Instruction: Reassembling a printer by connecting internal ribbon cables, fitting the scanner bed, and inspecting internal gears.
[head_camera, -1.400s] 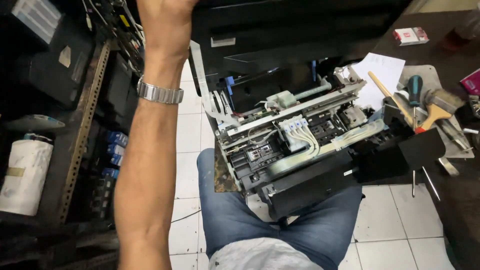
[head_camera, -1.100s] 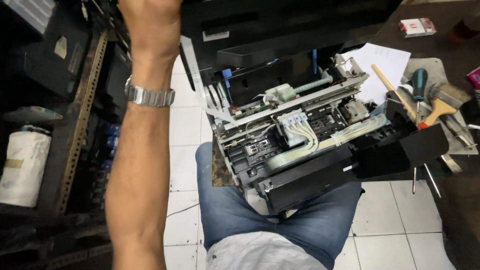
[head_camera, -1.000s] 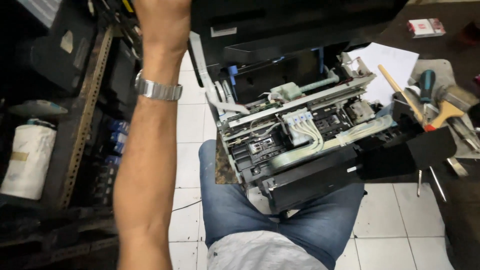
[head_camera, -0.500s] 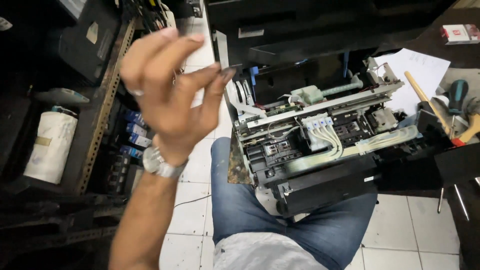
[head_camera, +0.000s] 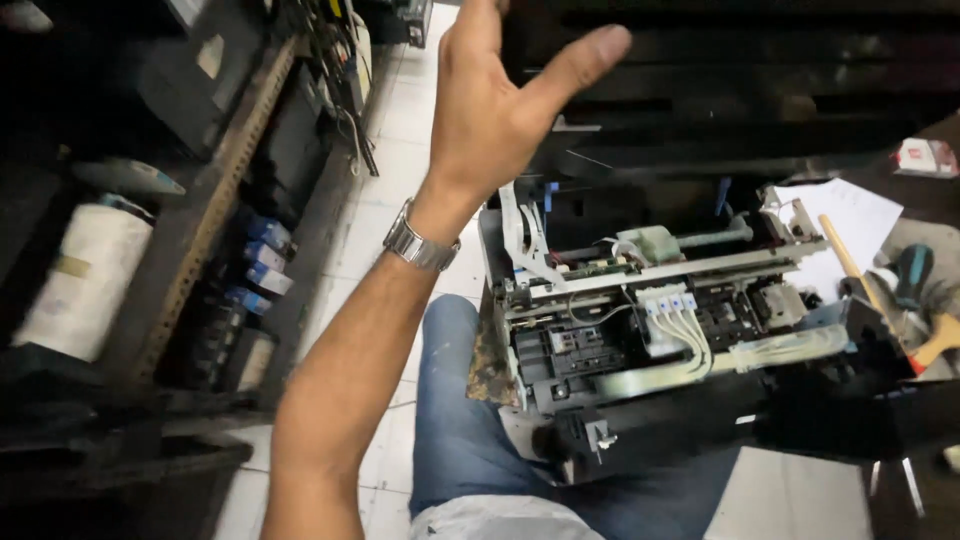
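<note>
The left hand (head_camera: 500, 100) is raised above the work, spread wide and empty, with the thumb stretched toward the dark printer cover (head_camera: 720, 90) behind it, though contact cannot be told; a metal wristwatch (head_camera: 420, 243) is worn on that wrist; the right hand is not seen. An opened printer (head_camera: 650, 330), with its housing stripped off, is rested on the lap, against the blue jeans (head_camera: 460, 440); white ink tubes (head_camera: 685, 325) are run across its carriage, and a flat white ribbon cable (head_camera: 522, 235) is curled at its left end. A white roll (head_camera: 75, 280) is laid on the rusty metal rack (head_camera: 200, 210) at the left; brushes and a screwdriver (head_camera: 905, 290) are gathered near white paper (head_camera: 850, 215) at the right.
</note>
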